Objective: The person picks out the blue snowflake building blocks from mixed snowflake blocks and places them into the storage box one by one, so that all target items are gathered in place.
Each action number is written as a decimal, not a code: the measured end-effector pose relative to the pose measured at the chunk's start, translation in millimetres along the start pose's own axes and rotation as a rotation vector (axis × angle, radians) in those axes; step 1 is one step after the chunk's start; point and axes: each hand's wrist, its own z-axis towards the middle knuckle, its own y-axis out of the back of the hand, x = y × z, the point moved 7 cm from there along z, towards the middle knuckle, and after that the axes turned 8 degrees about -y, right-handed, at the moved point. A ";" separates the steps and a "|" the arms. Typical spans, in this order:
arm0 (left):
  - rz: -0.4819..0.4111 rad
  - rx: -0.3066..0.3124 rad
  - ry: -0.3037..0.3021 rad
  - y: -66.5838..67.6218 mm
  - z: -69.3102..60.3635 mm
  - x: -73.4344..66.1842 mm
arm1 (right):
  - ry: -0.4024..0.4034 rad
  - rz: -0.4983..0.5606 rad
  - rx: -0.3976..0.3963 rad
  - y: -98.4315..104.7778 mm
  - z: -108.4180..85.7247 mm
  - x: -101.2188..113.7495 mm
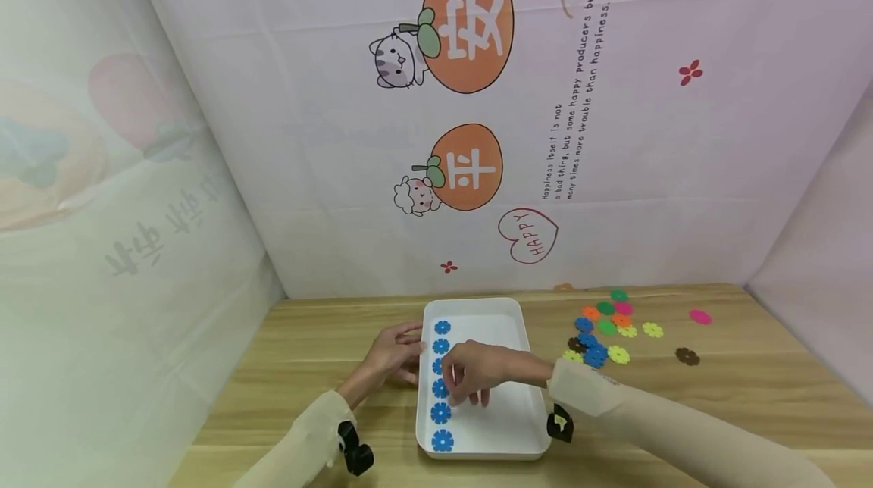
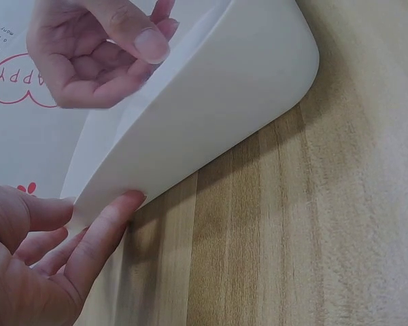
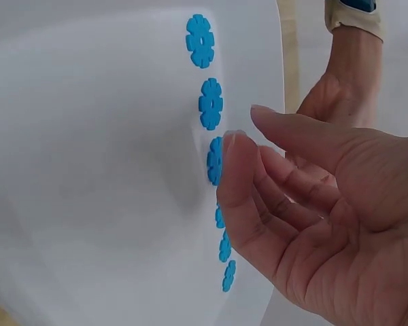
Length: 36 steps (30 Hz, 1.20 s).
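A white tray [image 1: 501, 435] lies on the table, with several blue flower-shaped discs [image 1: 442, 440] in a column along its left side. My left hand [image 1: 395, 351] touches the tray's left wall from outside. In the left wrist view its fingertips [image 2: 130, 198] rest against the outer wall and by the rim. My right hand [image 1: 474, 368] is over the disc column, hiding part of it. In the right wrist view, its thumb stands apart from the bent index finger [image 3: 236, 163], and nothing shows between them.
Right of the tray lies a loose pile of flower-shaped discs in blue, green, orange, yellow and pink [image 1: 607, 325]. A brown disc [image 1: 687, 356] and a pink disc [image 1: 700, 317] lie farther right. A printed cloth [image 1: 327, 170] hangs behind the wooden table [image 1: 327, 367].
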 end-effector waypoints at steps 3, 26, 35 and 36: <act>0.001 0.001 0.006 -0.1 0.1 0.7 | -0.012 0.016 -0.023 3.9 -1.4 -4.4; 0.019 -0.007 0.009 0.4 -1.1 -1.3 | 0.030 0.073 -0.171 76.5 -31.6 -65.2; 0.027 -0.013 0.007 0.3 -0.3 -0.8 | 0.011 0.119 -0.263 102.9 -49.7 -91.7; 0.025 -0.015 0.011 0.3 -0.2 -0.1 | 0.004 0.119 -0.272 105.7 -51.4 -95.2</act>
